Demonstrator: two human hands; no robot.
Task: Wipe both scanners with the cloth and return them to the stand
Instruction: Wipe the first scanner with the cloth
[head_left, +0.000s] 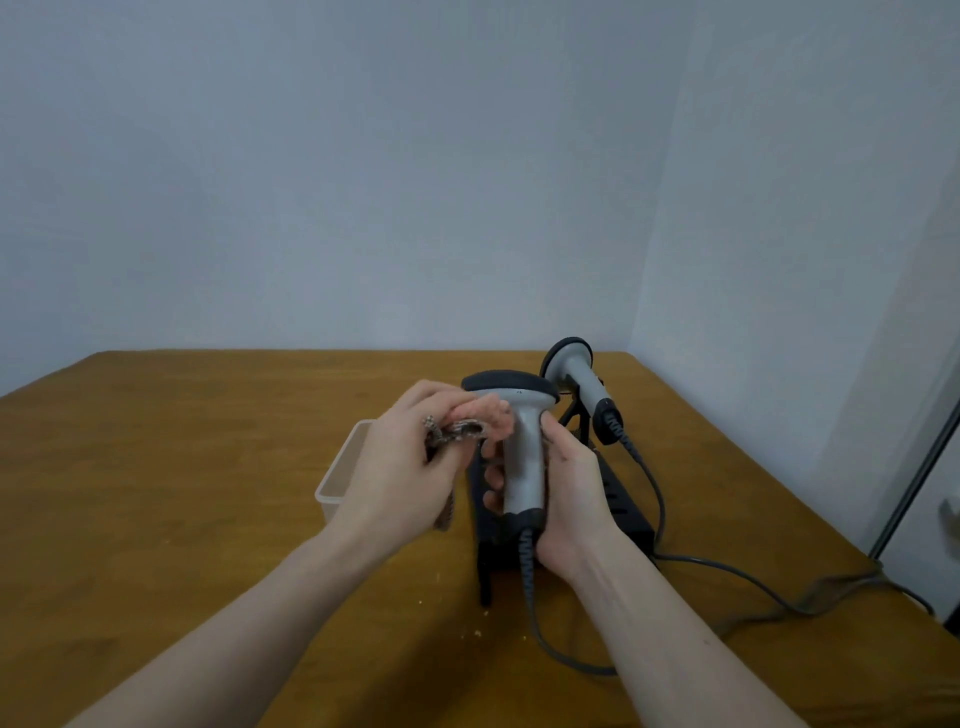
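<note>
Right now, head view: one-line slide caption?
Right hand holds a grey scanner upright while left hand rubs its head with a cloth.

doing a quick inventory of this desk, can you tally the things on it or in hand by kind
barcode scanners: 2 (one in the right hand, one on the stand)
cloths: 1, in the left hand
black stands: 1
clear plastic containers: 1
total: 5
</note>
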